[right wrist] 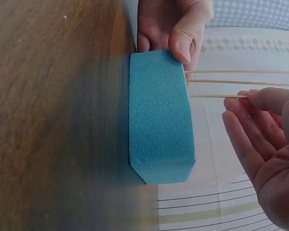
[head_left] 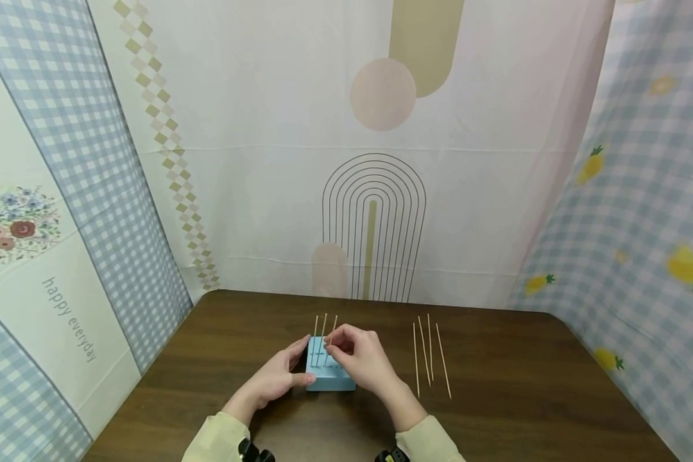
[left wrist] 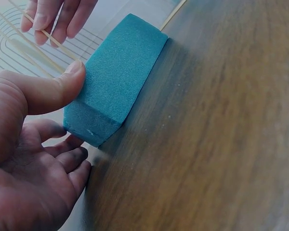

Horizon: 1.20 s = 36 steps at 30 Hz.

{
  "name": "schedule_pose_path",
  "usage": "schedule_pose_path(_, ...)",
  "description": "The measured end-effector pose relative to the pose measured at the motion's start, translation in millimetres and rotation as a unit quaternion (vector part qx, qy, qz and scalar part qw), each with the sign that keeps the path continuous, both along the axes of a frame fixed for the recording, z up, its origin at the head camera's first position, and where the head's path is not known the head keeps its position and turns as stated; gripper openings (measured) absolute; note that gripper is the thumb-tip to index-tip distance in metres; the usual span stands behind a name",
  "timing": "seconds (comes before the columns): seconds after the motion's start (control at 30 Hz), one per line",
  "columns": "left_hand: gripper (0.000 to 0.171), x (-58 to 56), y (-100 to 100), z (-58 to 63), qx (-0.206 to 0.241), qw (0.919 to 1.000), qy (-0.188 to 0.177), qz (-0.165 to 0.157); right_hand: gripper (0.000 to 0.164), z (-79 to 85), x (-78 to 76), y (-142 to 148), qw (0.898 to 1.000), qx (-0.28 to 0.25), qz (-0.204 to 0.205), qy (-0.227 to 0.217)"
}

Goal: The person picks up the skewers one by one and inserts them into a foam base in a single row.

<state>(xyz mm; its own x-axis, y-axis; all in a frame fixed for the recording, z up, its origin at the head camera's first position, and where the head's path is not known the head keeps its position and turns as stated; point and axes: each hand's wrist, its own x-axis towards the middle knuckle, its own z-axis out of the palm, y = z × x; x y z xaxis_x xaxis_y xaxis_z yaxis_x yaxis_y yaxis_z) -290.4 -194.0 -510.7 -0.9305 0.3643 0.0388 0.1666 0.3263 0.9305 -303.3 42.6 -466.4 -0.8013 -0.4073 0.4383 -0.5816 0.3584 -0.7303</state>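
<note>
A light blue foam block (head_left: 332, 384) with small dark holes in its top sits on the table before me. My left hand (head_left: 273, 378) grips its left end, thumb at the near corner and fingers along the side, as the right wrist view also shows. Between thumb and index finger, my right hand (head_left: 365, 360) pinches a thin wooden stick (right wrist: 214, 96) whose lower end meets the block's top face. To its left, two more wooden sticks (right wrist: 245, 72) stand upright in the block.
Several loose wooden sticks (head_left: 424, 353) lie roughly side by side on the brown wooden table (head_left: 508, 378), right of my right hand. Patterned cloth (head_left: 254, 192) hangs behind the table and on both sides.
</note>
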Motion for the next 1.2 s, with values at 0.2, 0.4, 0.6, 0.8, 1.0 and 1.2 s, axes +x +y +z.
schedule_pose_path(0.2, 0.092, -0.4, 0.4, -0.2, 0.001, 1.0000, -0.001, -0.003, 0.004, 2.2, 2.3, 0.5, 1.000, -0.001, -0.007, -0.019)
schedule_pose_path(0.4, 0.093, -1.0, 1.1, -0.3, 0.001, 1.0000, -0.003, -0.004, 0.004, 0.8, 4.4, 0.2, 1.000, -0.007, -0.016, -0.011)
schedule_pose_path(0.6, 0.094, -0.6, 1.0, 0.6, -0.007, 0.9999, -0.007, -0.002, 0.012, -11.2, 3.4, -3.1, 1.000, 0.018, -0.011, -0.015)
schedule_pose_path(0.8, 0.094, 1.3, 0.2, 0.2, -0.002, 1.0000, -0.009, -0.002, 0.013, -15.3, 3.0, -5.4, 0.999, 0.023, -0.015, -0.029)
schedule_pose_path(1.0, 0.094, 2.7, 1.4, -0.1, 0.002, 0.9999, -0.011, -0.001, 0.010, -13.1, 3.1, -1.8, 0.999, 0.025, -0.002, -0.041)
schedule_pose_path(1.2, 0.093, 3.4, 2.2, 1.0, 0.003, 0.9999, -0.009, 0.002, 0.014, -10.5, -0.4, 5.1, 0.998, 0.026, 0.004, -0.049)
